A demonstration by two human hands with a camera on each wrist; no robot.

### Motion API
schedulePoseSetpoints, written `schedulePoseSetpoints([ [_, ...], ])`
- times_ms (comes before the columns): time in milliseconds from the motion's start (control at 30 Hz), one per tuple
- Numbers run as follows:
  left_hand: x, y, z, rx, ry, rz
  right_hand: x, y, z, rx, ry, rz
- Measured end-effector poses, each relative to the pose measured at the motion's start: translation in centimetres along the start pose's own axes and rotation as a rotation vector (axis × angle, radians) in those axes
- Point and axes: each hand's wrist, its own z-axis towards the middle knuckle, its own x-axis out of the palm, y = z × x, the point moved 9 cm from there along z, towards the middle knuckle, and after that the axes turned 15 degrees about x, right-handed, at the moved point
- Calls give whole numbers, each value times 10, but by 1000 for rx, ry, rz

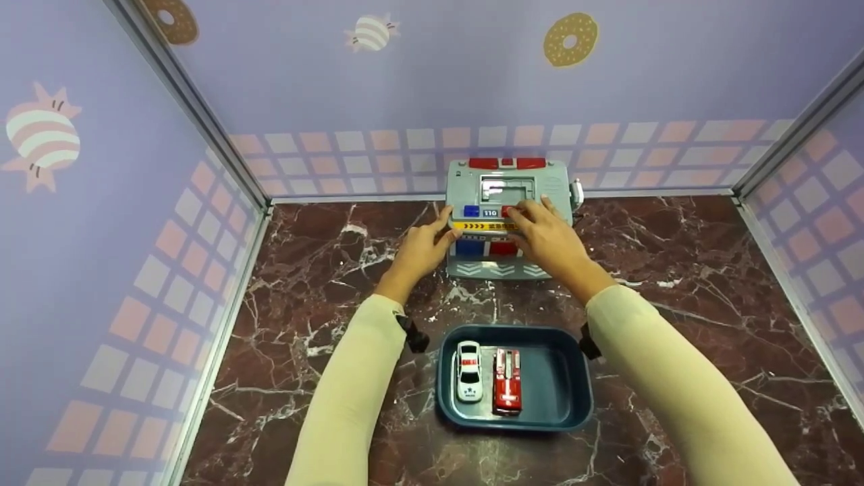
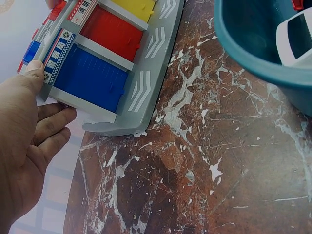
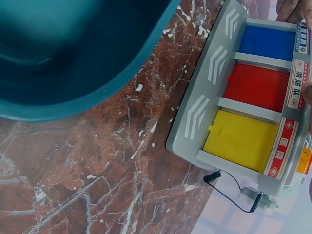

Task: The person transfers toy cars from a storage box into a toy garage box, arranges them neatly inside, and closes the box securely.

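A grey toy garage (image 1: pixel 466 182) stands against the back wall, with blue, red and yellow doors in front. At its left front corner my left hand (image 1: pixel 420 251) holds the edge; in the left wrist view the thumb (image 2: pixel 35 70) lies against the side, other fingers curled below. My right hand (image 1: pixel 550 239) reaches over the garage's right part, a fingertip touching the red button (image 1: pixel 507 211) beside a blue button (image 1: pixel 471 211). In the right wrist view only bits of fingers show at the right edge. The yellow door (image 3: pixel 239 141) is down.
Nearer me sits a dark teal tray (image 1: pixel 553 378) holding a white toy police car (image 1: pixel 470 388) and a red toy fire engine (image 1: pixel 507 395). A small grey piece on a black cord (image 3: pixel 257 199) hangs at the garage's right side. Patterned walls bound the marbled table (image 1: pixel 324 304).
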Motion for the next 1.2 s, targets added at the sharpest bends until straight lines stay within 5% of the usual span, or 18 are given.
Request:
schedulePoseSetpoints([
  [733,3,1,0,-32,28,19,0,-1,4,11,-4,97],
  [1200,0,-2,0,4,-2,27,0,0,5,1,0,88],
])
